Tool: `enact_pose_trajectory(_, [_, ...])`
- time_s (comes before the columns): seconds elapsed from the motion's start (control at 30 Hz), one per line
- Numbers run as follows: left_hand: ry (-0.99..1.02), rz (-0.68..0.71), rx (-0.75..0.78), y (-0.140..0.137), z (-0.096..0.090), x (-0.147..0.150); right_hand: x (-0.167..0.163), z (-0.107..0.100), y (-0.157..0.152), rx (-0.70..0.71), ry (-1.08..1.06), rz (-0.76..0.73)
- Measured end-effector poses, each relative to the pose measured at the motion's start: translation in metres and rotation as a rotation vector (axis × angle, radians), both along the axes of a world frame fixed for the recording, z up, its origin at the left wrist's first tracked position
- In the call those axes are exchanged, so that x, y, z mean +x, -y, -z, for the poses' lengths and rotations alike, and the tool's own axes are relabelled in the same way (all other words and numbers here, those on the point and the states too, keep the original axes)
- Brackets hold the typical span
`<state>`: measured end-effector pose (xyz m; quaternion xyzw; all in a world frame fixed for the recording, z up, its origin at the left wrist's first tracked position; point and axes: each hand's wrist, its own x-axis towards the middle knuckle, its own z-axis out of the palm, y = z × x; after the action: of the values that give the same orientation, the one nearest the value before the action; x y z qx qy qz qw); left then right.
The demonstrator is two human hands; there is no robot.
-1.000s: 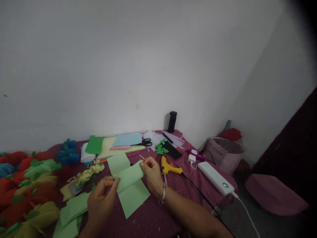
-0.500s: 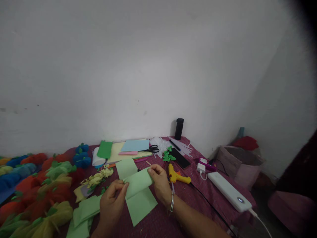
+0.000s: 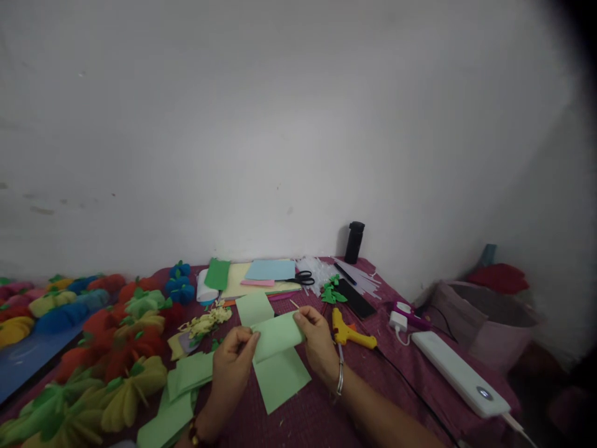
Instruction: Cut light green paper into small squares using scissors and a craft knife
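Observation:
A light green piece of paper or felt (image 3: 278, 335) is stretched between my two hands above the table. My left hand (image 3: 236, 361) pinches its left end between thumb and fingers. At its upper right corner, my right hand (image 3: 319, 339) grips it the same way; a thin stick tip (image 3: 293, 303) shows just beyond. Beneath lie more light green sheets, one (image 3: 282, 381) nearer me and one (image 3: 254, 309) farther off. A pile of folded light green pieces (image 3: 172, 407) rests beside my left wrist. The yellow glue gun (image 3: 352, 334) lies right of my right hand.
Colourful puffy pumpkin-like shapes (image 3: 125, 336) crowd the left. Black-handled scissors (image 3: 304, 277), a blue sheet (image 3: 270, 270), green leaf cutouts (image 3: 332, 291) and a phone (image 3: 355, 298) lie farther back. A black bottle (image 3: 354, 242) stands near the wall. A white power bank (image 3: 459, 373) sits at right.
The view has turned left, so everything sits farther right in the picture. Both hands still hold the light green piece, which appears slightly flatter.

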<state>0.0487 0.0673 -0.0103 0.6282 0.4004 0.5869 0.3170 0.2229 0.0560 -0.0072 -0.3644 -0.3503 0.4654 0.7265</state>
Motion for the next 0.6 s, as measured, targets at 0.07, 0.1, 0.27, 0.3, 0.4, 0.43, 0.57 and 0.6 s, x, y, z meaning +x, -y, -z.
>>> enact_pose_trajectory(0.07, [0.006,-0.001,0.001,-0.0005,0.0010,0.0001,0.0006,0.0006,0.0000,0.000,0.008,0.004])
enact_pose_trajectory(0.1, [0.010,-0.003,0.001,-0.0006,0.0011,0.0002,0.0008,0.0010,0.0000,0.000,0.014,0.007])
enact_pose_trajectory(0.27, [0.016,-0.003,-0.001,0.0020,-0.0038,0.0021,0.0007,0.0020,0.0004,0.001,0.057,0.020])
enact_pose_trajectory(0.3, [0.015,-0.007,0.000,0.0029,-0.0053,0.0024,0.0006,0.0018,0.0005,0.001,0.066,0.030])
enact_pose_trajectory(0.4, [0.013,-0.022,-0.006,0.0049,-0.0083,0.0023,0.0003,0.0014,0.0003,-0.007,0.091,0.052])
enact_pose_trajectory(0.43, [0.015,-0.025,-0.010,0.0052,-0.0087,0.0021,0.0003,0.0014,0.0002,-0.009,0.096,0.057])
enact_pose_trajectory(0.57, [0.028,-0.018,-0.007,0.0054,-0.0084,0.0018,0.0006,0.0015,0.0006,-0.008,0.107,0.059])
enact_pose_trajectory(0.6, [0.039,-0.014,-0.006,0.0054,-0.0086,0.0022,0.0006,0.0014,0.0009,-0.009,0.104,0.057])
